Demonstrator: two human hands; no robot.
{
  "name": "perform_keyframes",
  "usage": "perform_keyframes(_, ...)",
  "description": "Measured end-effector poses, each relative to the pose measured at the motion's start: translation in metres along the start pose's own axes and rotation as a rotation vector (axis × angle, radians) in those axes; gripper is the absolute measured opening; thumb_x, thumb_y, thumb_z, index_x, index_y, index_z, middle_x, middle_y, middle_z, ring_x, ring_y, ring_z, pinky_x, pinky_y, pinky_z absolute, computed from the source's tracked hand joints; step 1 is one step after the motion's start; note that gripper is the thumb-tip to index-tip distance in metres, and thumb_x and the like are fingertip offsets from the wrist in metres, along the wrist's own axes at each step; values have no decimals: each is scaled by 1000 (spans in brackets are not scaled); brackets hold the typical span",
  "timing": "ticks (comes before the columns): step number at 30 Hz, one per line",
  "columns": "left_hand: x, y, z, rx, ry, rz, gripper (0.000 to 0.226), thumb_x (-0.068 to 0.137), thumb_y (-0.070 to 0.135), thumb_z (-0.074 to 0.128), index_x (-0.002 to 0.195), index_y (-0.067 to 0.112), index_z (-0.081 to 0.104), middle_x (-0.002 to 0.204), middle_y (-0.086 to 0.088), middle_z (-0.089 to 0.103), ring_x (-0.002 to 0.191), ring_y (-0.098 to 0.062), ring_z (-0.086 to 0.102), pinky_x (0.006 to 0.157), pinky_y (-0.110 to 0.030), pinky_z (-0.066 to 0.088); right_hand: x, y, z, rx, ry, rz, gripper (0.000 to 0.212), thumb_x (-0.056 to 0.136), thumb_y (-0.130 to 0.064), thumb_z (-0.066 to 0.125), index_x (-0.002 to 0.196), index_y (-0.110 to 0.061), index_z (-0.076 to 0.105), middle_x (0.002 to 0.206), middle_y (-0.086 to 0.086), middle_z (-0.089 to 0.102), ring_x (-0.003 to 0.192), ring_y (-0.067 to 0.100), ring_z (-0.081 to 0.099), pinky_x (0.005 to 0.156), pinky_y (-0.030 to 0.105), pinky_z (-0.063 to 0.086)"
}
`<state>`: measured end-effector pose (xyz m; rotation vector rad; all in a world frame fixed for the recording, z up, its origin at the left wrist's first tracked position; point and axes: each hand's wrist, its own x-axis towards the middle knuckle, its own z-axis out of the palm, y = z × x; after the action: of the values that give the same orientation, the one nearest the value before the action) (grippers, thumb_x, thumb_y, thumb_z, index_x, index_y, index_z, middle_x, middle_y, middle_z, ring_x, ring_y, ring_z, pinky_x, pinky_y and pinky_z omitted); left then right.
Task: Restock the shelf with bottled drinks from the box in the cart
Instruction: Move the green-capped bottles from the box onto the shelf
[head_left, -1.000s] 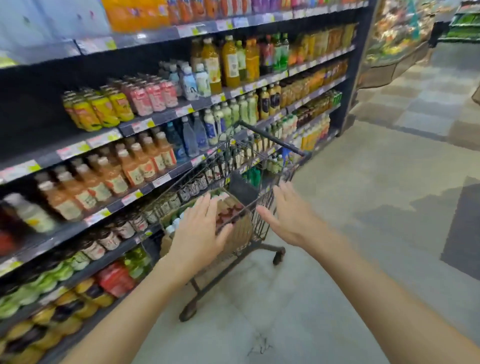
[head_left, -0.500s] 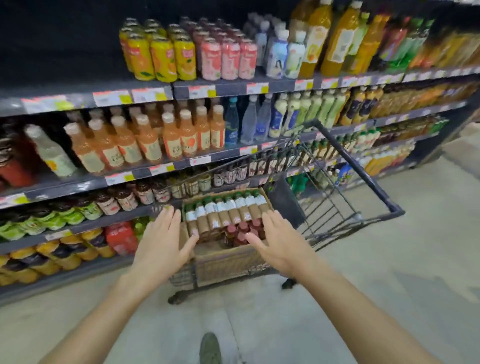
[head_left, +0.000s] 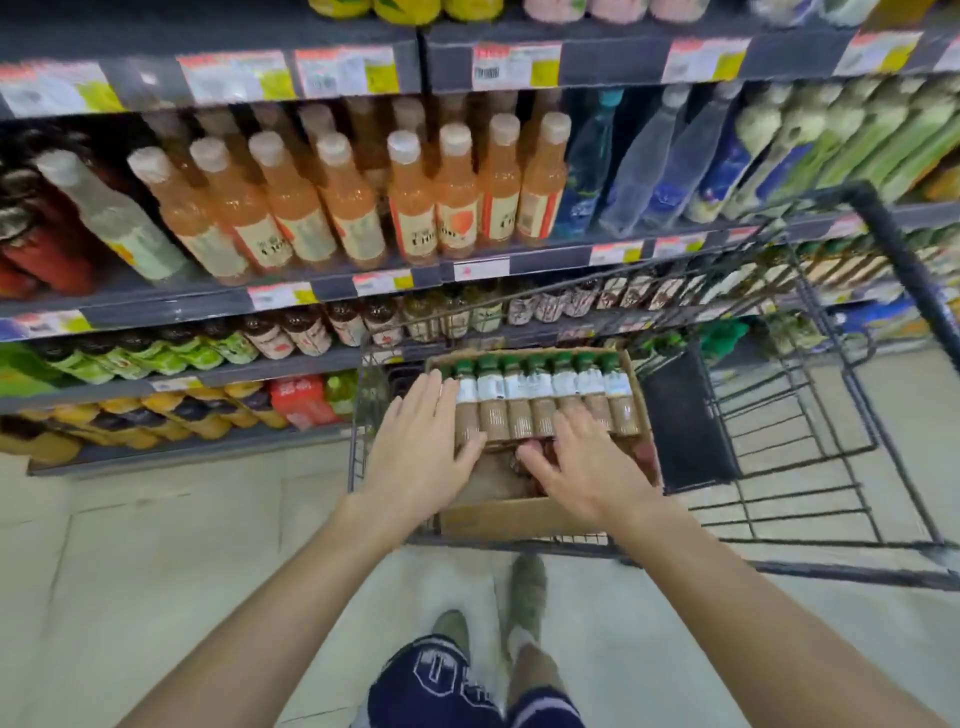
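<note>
So, hands: left hand (head_left: 422, 447) and right hand (head_left: 582, 465) are reaching into the box (head_left: 498, 514), fingers loose, grasping nothing yet.
Bottles (head_left: 540, 402): lying in a row in the box, inside the cart (head_left: 779, 415).
Shelf (head_left: 363, 283): sitting just behind.
Risk: right fingertips are maybe touching a bottle, blurry; a sloppy grab is asking for a drop.

Pale tiled floor (head_left: 156, 582) in the near field. Dark shelving (head_left: 363, 283) with price tags (head_left: 280, 295) spans the far side, carrying peach-coloured bottles (head_left: 415, 208) centrally, clear blue bottles (head_left: 649, 171) at right.
</note>
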<state>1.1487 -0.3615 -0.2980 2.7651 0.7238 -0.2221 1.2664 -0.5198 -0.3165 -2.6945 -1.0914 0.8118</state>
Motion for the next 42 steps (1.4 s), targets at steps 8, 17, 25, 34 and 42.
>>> perform_keyframes(8, 56, -2, 113, 9, -355, -125, 74, 98, 53, 34, 155, 12, 11, 162, -8, 9, 150, -20, 6, 122, -39, 12, 100, 41, 75, 52, -397, 186, 62, 98, -54, 36, 143, -11, 34, 141, 14, 47, 125, 32, 49, 98, 44, 40)
perform_keyframes(17, 185, -28, 186, -154, -451, -308, 45, 97, 25, 45, 138, 7, 39, 140, -14, 43, 127, -32, 46, 103, -46, 38, 231, 42, 114, 140, -206, 169, 37, 101, -31, 41, 128, -7, 47, 129, 14, 51, 113, 33, 56, 87, 36, 47)
perform_keyframes(25, 227, -52, 236, -419, -318, -547, 44, 94, 17, 52, 135, 5, 45, 135, -17, 47, 123, -34, 50, 98, -38, 43, 290, 23, 161, 114, -57, 326, 50, 97, -34, 50, 126, 7, 48, 128, 23, 49, 122, 36, 45, 97, 39, 41)
perform_keyframes(34, 229, -52, 246, -530, -355, -621, 86, 76, 15, 76, 142, 0, 23, 143, -21, 23, 135, -36, 24, 110, -35, 27, 278, 24, 169, 264, -132, 559, 56, 86, -41, 69, 124, -4, 49, 124, 17, 50, 112, 33, 52, 87, 35, 47)
perform_keyframes(42, 226, -52, 255, -463, -353, -546, 81, 80, 17, 76, 139, -2, 24, 139, -23, 26, 133, -38, 25, 110, -37, 26, 261, 10, 168, 222, -76, 508, 52, 92, -37, 62, 127, -7, 38, 130, 17, 45, 113, 38, 55, 83, 39, 45)
